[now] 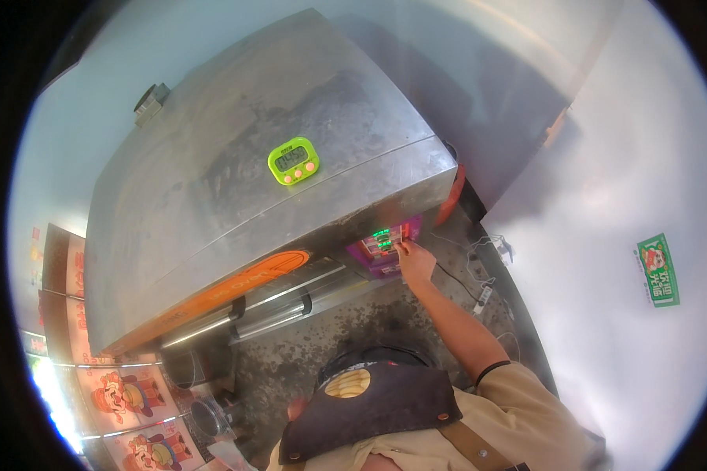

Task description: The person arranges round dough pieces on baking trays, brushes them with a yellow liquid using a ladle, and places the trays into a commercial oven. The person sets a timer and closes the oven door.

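Note:
A large steel oven point(212, 149) fills the upper left and middle. At the right end of its front is a purple control panel point(361, 253) with a lit green display point(382, 239). My right hand point(418, 263) is at the panel's right part, its fingertips pinched together against the face. Whatever they hold or press there is hidden by the fingers. A small blurred patch of skin, apparently my left hand point(297, 407), shows low beside my dark apron point(369, 412); its fingers cannot be made out. On the oven's top lies a lime-green digital timer point(294, 161) with pink buttons.
Two bar handles point(271, 318) run along the oven front beside an orange label point(251, 279). Thin cables and a white power strip point(483, 299) lie at the right, near the white wall point(605, 196). Metal containers point(206, 416) and cartoon-printed panels point(130, 396) stand lower left.

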